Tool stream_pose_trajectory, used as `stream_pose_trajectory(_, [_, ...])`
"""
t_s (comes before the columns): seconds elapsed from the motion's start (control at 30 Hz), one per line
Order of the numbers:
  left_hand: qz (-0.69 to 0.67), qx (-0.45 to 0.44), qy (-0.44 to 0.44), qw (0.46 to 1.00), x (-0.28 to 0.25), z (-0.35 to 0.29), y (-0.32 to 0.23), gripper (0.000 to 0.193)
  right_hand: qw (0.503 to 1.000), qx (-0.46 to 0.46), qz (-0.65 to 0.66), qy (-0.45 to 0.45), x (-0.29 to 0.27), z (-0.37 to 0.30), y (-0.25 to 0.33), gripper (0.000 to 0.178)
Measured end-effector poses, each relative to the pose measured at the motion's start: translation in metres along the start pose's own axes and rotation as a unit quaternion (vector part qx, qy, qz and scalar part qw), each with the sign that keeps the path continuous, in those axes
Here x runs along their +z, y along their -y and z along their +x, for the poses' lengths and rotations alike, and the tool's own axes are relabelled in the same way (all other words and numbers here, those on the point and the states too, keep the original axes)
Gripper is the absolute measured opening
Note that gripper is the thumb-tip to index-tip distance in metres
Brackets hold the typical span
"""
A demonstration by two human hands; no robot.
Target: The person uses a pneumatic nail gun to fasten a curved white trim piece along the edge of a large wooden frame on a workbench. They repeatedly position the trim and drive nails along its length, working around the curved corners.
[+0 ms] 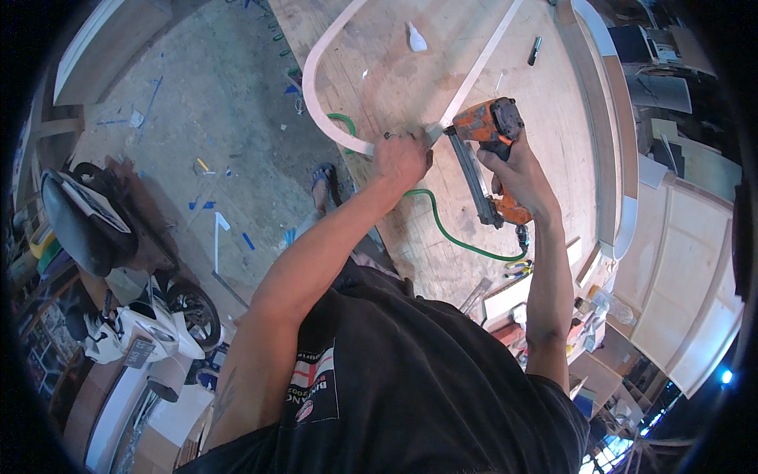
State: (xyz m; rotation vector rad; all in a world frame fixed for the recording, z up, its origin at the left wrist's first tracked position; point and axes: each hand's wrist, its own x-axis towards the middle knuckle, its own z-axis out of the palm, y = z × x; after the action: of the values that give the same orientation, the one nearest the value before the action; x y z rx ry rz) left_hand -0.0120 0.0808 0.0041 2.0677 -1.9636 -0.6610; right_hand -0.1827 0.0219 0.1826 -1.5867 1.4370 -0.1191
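My right hand [521,175] is wrapped round the handle of an orange and black nail gun [478,122]. The gun's nose meets a pale wooden frame [310,83], shaped like a rounded loop with one straight side, where that side meets the curved end. Just left of the nose, my left hand [403,162] is closed on the frame's near part; its fingertips are partly hidden. A green air hose [450,235] runs from the gun's base past my left wrist. Everything rests on or over a plywood worktable [395,75].
A white squeeze bottle [416,38] and a dark marker [534,51] lie toward the far side. Yellow-handled pliers [519,268] are near my right forearm. A curved wooden panel [604,118] lines the table's right. On the left floor stands a white motorbike [150,332].
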Motion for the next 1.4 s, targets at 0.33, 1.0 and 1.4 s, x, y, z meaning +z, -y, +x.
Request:
stream_pose_trajectory(0.33, [-0.001, 0.008, -0.024, 1.000, 0.002, -0.004, 0.001, 0.041, 1.000, -0.004, -0.007, 0.010, 0.001, 0.001, -0.001, 0.070])
stream_pose_trajectory(1.0, [0.006, -0.010, 0.007, 1.000, 0.001, -0.003, -0.002, 0.048, 0.999, 0.007, -0.037, 0.000, 0.004, 0.000, 0.001, 0.074])
stream_pose_trajectory(1.4, [0.068, 0.009, 0.002, 0.998, -0.002, -0.004, -0.007, 0.042, 0.993, -0.024, 0.080, -0.086, -0.009, -0.032, -0.036, 0.061])
